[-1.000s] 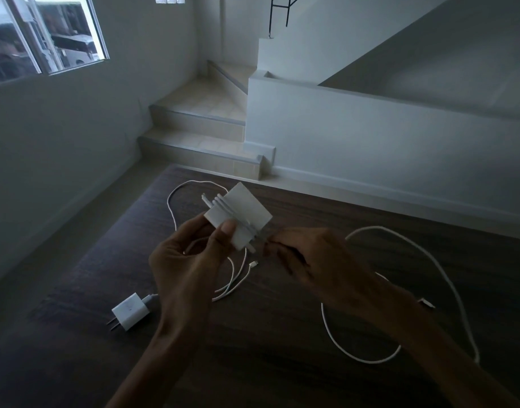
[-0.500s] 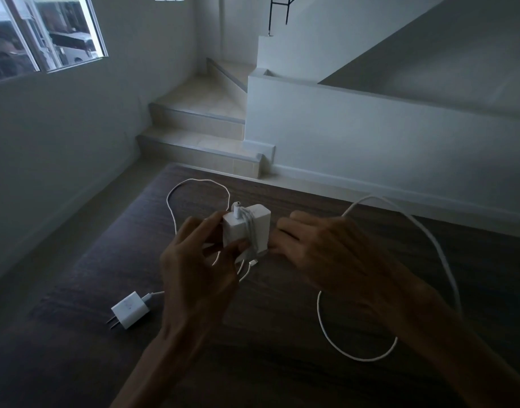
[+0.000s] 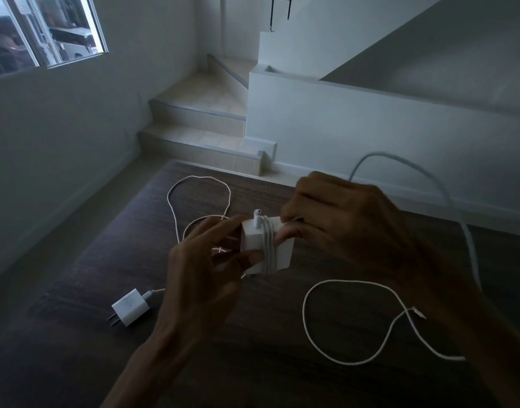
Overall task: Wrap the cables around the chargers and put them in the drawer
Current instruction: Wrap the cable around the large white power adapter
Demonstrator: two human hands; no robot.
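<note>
Left fingers: the left hand [image 3: 205, 269] has its thumb and fingertips closed on the near left side of the large charger [image 3: 266, 245], thumb tip pressed at its lower front edge, the other fingers curled round the far left face.
Right fingers: the right hand [image 3: 350, 228] comes over from the right, knuckles up, fingertips pinched against the charger's right side where the cable [image 3: 267, 245] runs; whether they pinch the cable itself or only press the block, I cannot tell.
Large charger: a white block held just above the table [image 3: 253, 363] between both hands, several turns of cable wound round its middle, a plug standing up from its top.
Loose cable: from the right hand it arcs up behind and to the right, drops down past the wrist, then lies in an open loop on the table at right, its end connector resting beside the right forearm.
Forearms: both reach in from the bottom edge, left rising steeply, right slanting in from the lower right.
Small charger [image 3: 131, 307]: lies flat on the table, left of the left wrist, prongs pointing left, its own thin cable [image 3: 194, 184] curling away behind the left hand.
</note>
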